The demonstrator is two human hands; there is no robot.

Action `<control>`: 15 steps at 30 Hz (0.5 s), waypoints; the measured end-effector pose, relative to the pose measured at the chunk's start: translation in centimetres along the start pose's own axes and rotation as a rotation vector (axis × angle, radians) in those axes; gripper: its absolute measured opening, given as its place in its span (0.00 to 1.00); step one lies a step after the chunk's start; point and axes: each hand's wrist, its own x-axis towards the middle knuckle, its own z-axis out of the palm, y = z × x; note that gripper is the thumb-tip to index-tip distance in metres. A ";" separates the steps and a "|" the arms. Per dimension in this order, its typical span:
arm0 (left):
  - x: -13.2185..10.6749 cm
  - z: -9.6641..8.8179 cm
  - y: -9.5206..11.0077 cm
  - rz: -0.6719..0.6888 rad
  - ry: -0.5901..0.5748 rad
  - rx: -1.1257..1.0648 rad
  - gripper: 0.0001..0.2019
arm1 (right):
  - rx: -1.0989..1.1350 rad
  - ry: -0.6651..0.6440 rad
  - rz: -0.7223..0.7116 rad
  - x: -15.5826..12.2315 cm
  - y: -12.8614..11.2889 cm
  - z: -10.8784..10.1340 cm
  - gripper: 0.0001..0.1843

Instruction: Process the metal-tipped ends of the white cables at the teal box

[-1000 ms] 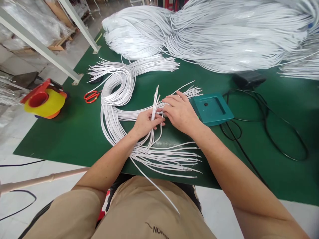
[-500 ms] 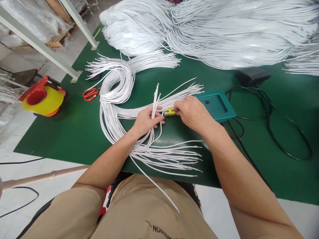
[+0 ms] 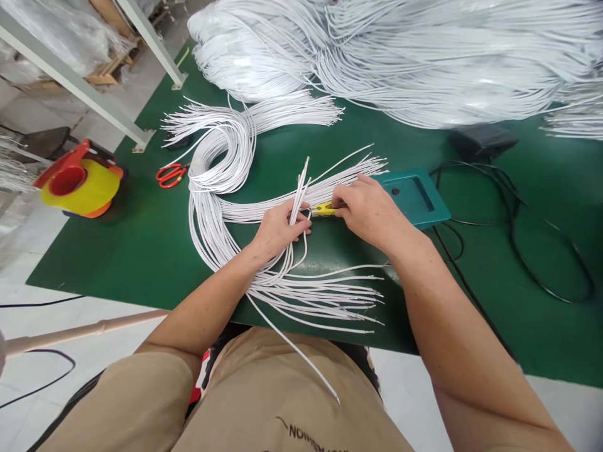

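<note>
My left hand is closed round a small bunch of thin white cables, whose ends stick up above the fingers. Between the two hands lies a small yellow tool with a metal tip; its exact kind is not clear. My right hand pinches its far end, and the tip points at the cables by my left fingertips. A looped bundle of white cables curves on the green table around my left hand. Loose stripped-looking ends fan out below my hands.
A teal device with a recessed top sits just beyond my right hand. Black cords and a black box are to the right. Red-handled scissors and a yellow-red tape dispenser lie left. A large cable heap fills the back.
My right hand has shifted very slightly right, with more of its thumb and fingers showing at the yellow tool. My left hand keeps its hold on the cables.
</note>
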 end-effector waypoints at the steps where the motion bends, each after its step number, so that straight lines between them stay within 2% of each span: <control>1: 0.0 0.0 0.0 -0.007 -0.007 -0.017 0.20 | -0.018 0.049 0.007 -0.2 0.1 0.0 0.10; 4: 0.2 -0.2 -0.1 -0.032 -0.040 -0.092 0.20 | -0.108 0.208 0.151 -1.0 0.8 0.5 0.17; 6: 0.3 -0.5 0.0 -0.047 -0.060 -0.137 0.20 | -0.120 0.227 0.211 -1.3 1.3 0.8 0.19; 8: 0.3 -0.9 0.0 -0.056 -0.074 -0.170 0.20 | -0.102 0.225 0.203 -1.4 1.4 0.9 0.19; 12: 0.3 -1.8 0.1 -0.040 -0.092 -0.245 0.24 | -0.032 0.255 0.096 -1.1 -0.1 0.0 0.16; 14: 0.4 -2.1 -0.1 -0.016 -0.107 -0.290 0.25 | 0.099 0.207 -0.060 -1.1 -1.8 -0.2 0.13; 15: 0.4 -2.2 -0.3 -0.005 -0.111 -0.312 0.24 | 0.174 0.141 -0.186 -1.1 -2.8 -0.2 0.13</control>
